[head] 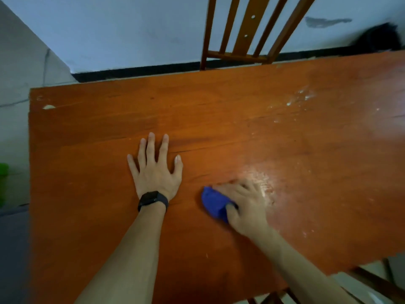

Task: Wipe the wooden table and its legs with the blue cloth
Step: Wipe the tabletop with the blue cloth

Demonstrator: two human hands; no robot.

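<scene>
Wooden table point(219, 119): flat orange-brown top, visible grain lines, pale smears and whitish specks toward right. Blue cloth point(213, 202) bunched soft, lying on tabletop near front, under right hand point(243, 202), fingers curled round it, thumb pinching. Left hand point(155, 172) released, fingers splayed flat on wood; black watch point(152, 199) at wrist. Slatted wooden chair back point(247, 29) beyond far edge.

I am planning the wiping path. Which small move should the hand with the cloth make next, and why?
Probably sweep the blue cloth, gripped by the right hand, toward the whitish smears on the far right of the table; they look unwiped.
</scene>
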